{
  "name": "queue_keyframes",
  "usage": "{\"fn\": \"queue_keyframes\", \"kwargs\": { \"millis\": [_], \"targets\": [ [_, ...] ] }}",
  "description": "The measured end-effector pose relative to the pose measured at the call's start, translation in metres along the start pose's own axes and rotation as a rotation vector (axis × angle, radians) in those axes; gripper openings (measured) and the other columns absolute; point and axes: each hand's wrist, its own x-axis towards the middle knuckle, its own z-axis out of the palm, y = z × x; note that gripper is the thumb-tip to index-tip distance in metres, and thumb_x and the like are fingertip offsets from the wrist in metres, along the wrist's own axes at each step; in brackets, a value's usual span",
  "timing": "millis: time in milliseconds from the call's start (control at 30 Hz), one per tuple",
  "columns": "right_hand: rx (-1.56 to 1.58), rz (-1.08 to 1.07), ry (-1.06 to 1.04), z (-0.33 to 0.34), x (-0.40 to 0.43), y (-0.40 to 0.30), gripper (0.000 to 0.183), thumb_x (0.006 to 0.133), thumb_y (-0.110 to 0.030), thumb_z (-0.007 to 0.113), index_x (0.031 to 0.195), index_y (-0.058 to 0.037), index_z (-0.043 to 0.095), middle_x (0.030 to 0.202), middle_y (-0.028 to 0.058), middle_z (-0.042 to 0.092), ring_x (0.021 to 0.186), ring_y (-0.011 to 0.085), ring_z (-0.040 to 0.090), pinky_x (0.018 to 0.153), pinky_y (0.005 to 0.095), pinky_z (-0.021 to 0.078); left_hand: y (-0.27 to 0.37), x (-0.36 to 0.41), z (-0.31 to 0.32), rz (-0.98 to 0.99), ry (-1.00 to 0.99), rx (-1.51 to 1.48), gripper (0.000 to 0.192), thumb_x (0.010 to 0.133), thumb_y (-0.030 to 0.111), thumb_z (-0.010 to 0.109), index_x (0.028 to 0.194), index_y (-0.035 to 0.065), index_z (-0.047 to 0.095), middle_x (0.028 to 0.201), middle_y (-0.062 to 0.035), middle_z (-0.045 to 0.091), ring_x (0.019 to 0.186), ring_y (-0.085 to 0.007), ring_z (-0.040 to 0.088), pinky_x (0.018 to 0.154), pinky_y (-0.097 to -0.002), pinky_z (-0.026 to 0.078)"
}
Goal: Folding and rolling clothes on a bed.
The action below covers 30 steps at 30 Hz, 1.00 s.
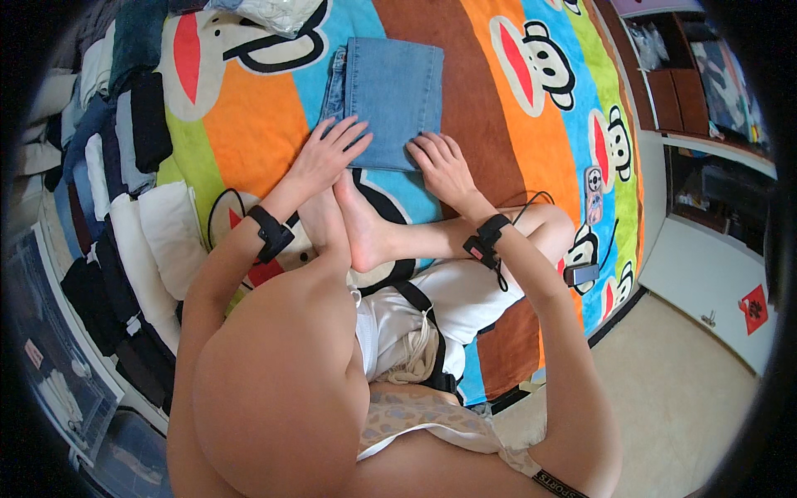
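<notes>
Before me a pair of blue denim jeans (394,93), folded into a compact rectangle, lies flat on a striped blanket (423,25) printed with cartoon monkey faces. My left hand (329,149) rests palm down with spread fingers over the near left corner of the denim. At the near right corner, the fingertips of my right hand (443,165) touch the cloth, slightly curled. Neither hand grasps anything that I can see. A black strap with a small device circles each wrist. My bare foot (361,224) is just below the jeans' near edge.
Stacks of folded clothes, including a black garment (149,121) and white trousers (168,236), line the left side. A phone (594,196) and a small power bank (581,274) lie on the right of the blanket. Beyond stands a cabinet (703,292). A clear plastic bag (283,14) lies at the far edge.
</notes>
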Motion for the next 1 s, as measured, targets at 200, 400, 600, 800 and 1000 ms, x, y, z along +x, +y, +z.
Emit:
{"fn": "queue_keyframes", "kwargs": {
  "millis": [200, 400, 600, 800, 1000],
  "targets": [
    [0.069, -0.02, -0.084, -0.004, 0.021, -0.001, 0.066, 0.071, -0.004, 0.056, 0.135, -0.0053, 0.04, 0.139, 0.0137, 0.04, 0.131, 0.0291, 0.035, 0.11, 0.0438, 0.0258, 0.016, 0.017, 0.008, -0.046, -0.118, 0.062, 0.064, 0.075, 0.008, 0.055, 0.136, 0.0042, 0.038, 0.145, -0.0145, 0.032, 0.136, -0.0316, 0.027, 0.108, -0.05, 0.026],
    [0.067, -0.005, 0.04, 0.016, 0.008, -0.01, 0.055, 0.07, -0.003, 0.057, 0.125, 0.0, 0.048, 0.125, 0.0143, 0.049, 0.119, 0.0292, 0.046, 0.098, 0.0364, 0.041, 0.016, 0.011, 0.02, -0.06, -0.067, 0.127, 0.052, 0.079, 0.01, 0.052, 0.13, 0.0005, 0.045, 0.14, -0.0149, 0.04, 0.133, -0.0316, 0.032, 0.105, -0.0511, 0.031],
    [0.212, -0.056, 0.023, 0.007, 0.008, 0.012, 0.047, 0.07, -0.005, 0.061, 0.116, -0.0032, 0.052, 0.112, 0.0105, 0.055, 0.106, 0.0275, 0.054, 0.087, 0.0349, 0.0479, -0.004, -0.011, 0.016, -0.02, 0.047, 0.018, 0.049, 0.069, 0.008, 0.059, 0.118, 0.0047, 0.055, 0.121, -0.0069, 0.056, 0.117, -0.0254, 0.049, 0.101, -0.0413, 0.038],
    [0.514, 0.107, 0.015, -0.006, 0.02, 0.032, 0.029, 0.078, -0.011, 0.063, 0.105, -0.0026, 0.058, 0.093, 0.0185, 0.062, 0.091, 0.036, 0.059, 0.078, 0.0428, 0.0491, -0.027, 0.01, -0.004, -0.19, -0.083, -0.418, 0.037, 0.077, 0.013, 0.062, 0.112, 0.0047, 0.059, 0.11, -0.0144, 0.061, 0.104, -0.0313, 0.056, 0.088, -0.0374, 0.045],
    [0.683, 0.371, -0.165, 0.004, 0.054, 0.053, 0.029, 0.089, -0.031, 0.057, 0.107, -0.0085, 0.06, 0.087, 0.018, 0.065, 0.076, 0.0305, 0.063, 0.068, 0.0384, 0.0492, -0.061, 0.033, 0.013, -0.451, -0.182, -0.569, 0.045, 0.084, 0.034, 0.065, 0.109, -0.0032, 0.061, 0.1, -0.0236, 0.063, 0.091, -0.0366, 0.061, 0.079, -0.0398, 0.047]
  ]
}}
